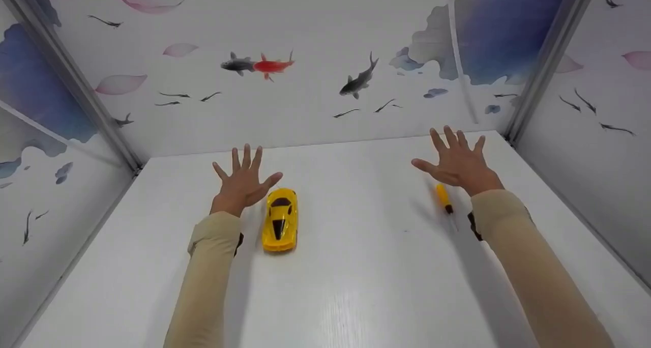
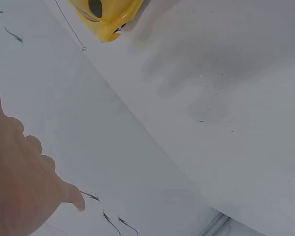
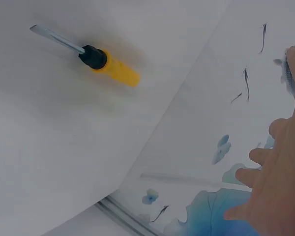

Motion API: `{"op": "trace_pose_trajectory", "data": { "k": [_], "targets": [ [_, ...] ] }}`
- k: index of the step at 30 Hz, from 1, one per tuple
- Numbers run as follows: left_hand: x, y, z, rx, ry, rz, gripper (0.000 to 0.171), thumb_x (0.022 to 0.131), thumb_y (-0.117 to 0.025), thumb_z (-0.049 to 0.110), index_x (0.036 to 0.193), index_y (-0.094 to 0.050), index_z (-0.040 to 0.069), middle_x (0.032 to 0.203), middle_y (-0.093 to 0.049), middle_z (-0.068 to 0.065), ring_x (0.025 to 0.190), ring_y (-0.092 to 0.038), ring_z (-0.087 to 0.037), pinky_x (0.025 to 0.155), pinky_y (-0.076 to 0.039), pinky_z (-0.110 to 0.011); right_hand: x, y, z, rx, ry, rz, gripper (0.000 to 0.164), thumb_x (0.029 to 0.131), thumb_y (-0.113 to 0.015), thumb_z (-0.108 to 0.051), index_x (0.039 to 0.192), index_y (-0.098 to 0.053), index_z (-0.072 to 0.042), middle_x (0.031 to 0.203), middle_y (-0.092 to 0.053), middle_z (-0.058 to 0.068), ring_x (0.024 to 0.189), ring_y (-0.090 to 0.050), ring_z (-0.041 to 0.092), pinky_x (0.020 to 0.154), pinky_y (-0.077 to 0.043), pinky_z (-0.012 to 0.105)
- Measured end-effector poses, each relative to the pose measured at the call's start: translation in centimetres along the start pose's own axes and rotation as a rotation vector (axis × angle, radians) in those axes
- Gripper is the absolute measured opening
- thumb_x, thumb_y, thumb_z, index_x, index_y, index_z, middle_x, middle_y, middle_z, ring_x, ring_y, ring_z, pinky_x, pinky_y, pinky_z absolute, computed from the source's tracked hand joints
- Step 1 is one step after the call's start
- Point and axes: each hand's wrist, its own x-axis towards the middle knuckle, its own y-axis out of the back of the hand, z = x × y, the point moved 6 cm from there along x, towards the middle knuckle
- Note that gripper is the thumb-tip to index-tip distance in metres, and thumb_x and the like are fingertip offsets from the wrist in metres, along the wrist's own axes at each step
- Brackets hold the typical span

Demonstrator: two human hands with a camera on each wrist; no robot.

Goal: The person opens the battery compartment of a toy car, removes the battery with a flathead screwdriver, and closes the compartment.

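Fingers spread, my left hand is held over the table just beside a yellow toy car with dark windows. The car's front end shows at the top of the left wrist view. My right hand is also spread wide and holds nothing. Below it lies a screwdriver with a yellow and black handle. In the right wrist view the screwdriver lies on the table with its flat metal blade toward the upper left, apart from the right hand's fingers.
Both things lie on a white tabletop. A back panel painted with fish and petals rises behind it. Side panels stand at left and right, joined by metal corner posts.
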Motion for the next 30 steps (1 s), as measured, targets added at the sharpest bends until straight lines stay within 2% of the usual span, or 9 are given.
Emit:
{"op": "trace_pose_trajectory", "data": {
  "k": [7, 11, 18, 25, 30],
  "targets": [
    [-0.2, -0.1, -0.4, -0.026, -0.017, -0.025, 0.085, 0.085, -0.024, 0.072, 0.149, -0.001, 0.019, 0.154, 0.008, -0.015, 0.139, 0.014, -0.040, 0.096, 0.015, -0.073, 0.0, -0.2, -0.9, 0.128, 0.007, -0.028, 0.098, 0.080, -0.026, -0.077, 0.148, 0.000, -0.012, 0.153, -0.004, 0.022, 0.138, -0.002, 0.046, 0.100, 0.010, 0.071],
    [-0.2, -0.3, -0.4, -0.052, -0.015, -0.064, 0.084, 0.085, -0.023, 0.073, 0.149, -0.003, 0.022, 0.154, 0.008, -0.012, 0.139, 0.015, -0.038, 0.098, 0.015, -0.072, -0.2, -0.4, -1.6, 0.195, 0.027, -0.034, 0.096, 0.082, -0.028, -0.075, 0.148, -0.004, -0.011, 0.153, -0.007, 0.021, 0.138, -0.005, 0.044, 0.102, 0.007, 0.071],
    [-0.3, -0.4, -0.3, -0.158, 0.003, -0.107, 0.086, 0.083, -0.025, 0.074, 0.149, -0.004, 0.023, 0.155, 0.005, -0.009, 0.140, 0.013, -0.038, 0.102, 0.014, -0.067, -0.2, -0.7, -3.0, 0.306, 0.023, -0.054, 0.097, 0.081, -0.029, -0.075, 0.148, -0.005, -0.009, 0.152, -0.010, 0.021, 0.139, -0.009, 0.041, 0.105, 0.002, 0.068],
    [-0.7, -0.7, -0.2, -0.286, -0.010, -0.132, 0.085, 0.083, -0.026, 0.074, 0.149, -0.010, 0.022, 0.155, -0.006, -0.011, 0.142, 0.002, -0.036, 0.107, 0.010, -0.063, -0.4, -1.0, -5.5, 0.333, 0.063, -0.003, 0.094, 0.081, -0.031, -0.075, 0.147, -0.017, -0.011, 0.150, -0.022, 0.019, 0.138, -0.018, 0.039, 0.108, -0.008, 0.064],
    [-0.9, -1.2, -0.4, -0.386, 0.016, -0.145, 0.085, 0.082, -0.030, 0.074, 0.148, -0.015, 0.023, 0.154, -0.014, -0.009, 0.142, -0.010, -0.033, 0.112, -0.002, -0.058, -1.0, -1.1, -7.6, 0.405, 0.104, 0.041, 0.085, 0.083, -0.033, -0.073, 0.145, -0.026, -0.015, 0.149, -0.028, 0.015, 0.138, -0.023, 0.037, 0.108, -0.013, 0.063]
  ]
}}
